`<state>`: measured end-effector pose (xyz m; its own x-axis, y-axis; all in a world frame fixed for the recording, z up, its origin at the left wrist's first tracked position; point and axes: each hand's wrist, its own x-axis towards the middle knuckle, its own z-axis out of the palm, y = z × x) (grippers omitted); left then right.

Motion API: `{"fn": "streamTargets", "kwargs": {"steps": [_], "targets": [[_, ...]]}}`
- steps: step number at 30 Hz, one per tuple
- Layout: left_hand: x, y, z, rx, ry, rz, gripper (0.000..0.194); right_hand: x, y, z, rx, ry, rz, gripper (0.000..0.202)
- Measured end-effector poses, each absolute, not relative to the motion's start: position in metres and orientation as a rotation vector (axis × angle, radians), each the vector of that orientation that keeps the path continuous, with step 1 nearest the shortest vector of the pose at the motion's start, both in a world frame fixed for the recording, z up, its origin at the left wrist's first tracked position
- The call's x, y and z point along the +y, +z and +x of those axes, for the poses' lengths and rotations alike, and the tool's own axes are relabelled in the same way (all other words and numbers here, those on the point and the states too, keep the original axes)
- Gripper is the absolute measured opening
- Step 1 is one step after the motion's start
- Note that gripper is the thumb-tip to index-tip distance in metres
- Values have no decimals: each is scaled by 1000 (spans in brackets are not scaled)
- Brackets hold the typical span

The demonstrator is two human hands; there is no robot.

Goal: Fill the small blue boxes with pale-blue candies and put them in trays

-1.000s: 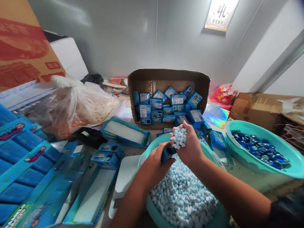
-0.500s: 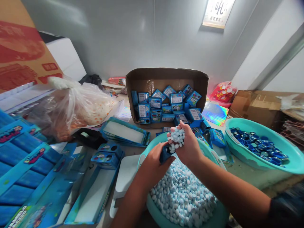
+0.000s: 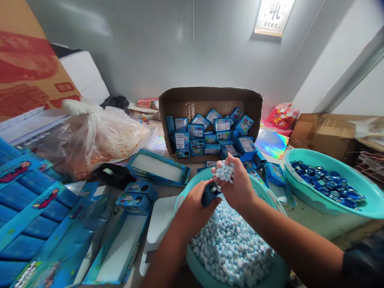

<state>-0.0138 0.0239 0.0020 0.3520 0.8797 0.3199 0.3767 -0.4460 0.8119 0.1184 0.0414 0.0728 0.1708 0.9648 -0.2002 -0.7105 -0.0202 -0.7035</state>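
Observation:
Above a turquoise basin (image 3: 192, 262) heaped with small white and pale blue candies (image 3: 234, 244), my left hand (image 3: 198, 200) is wrapped round a small dark blue box (image 3: 209, 194), its opening facing up toward the right. My right hand (image 3: 237, 180) is cupped and tilted just beside that opening, its fingers curled round a pile of candies (image 3: 224, 171). A few candies lie at the mouth of the box. How full the box is inside cannot be seen.
Behind the basin, a cardboard box (image 3: 210, 94) on its side holds several small blue boxes (image 3: 222, 125). A second basin (image 3: 370, 196) with blue lids (image 3: 327, 184) is at right. Blue trays (image 3: 120, 248), a white scale (image 3: 162, 220) and a plastic bag (image 3: 114, 132) lie left.
The pile in my right hand has become a little smaller, with fewer candies at the mouth of the box. Both hands have stayed nearly in place.

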Motion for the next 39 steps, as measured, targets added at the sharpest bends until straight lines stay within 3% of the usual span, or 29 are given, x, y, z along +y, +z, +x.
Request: {"fn": "streamTargets", "kwargs": {"steps": [39], "targets": [[22, -2, -14, 1090, 1033, 2002, 44, 36, 70, 114, -601, 1378, -795, 40]]}}
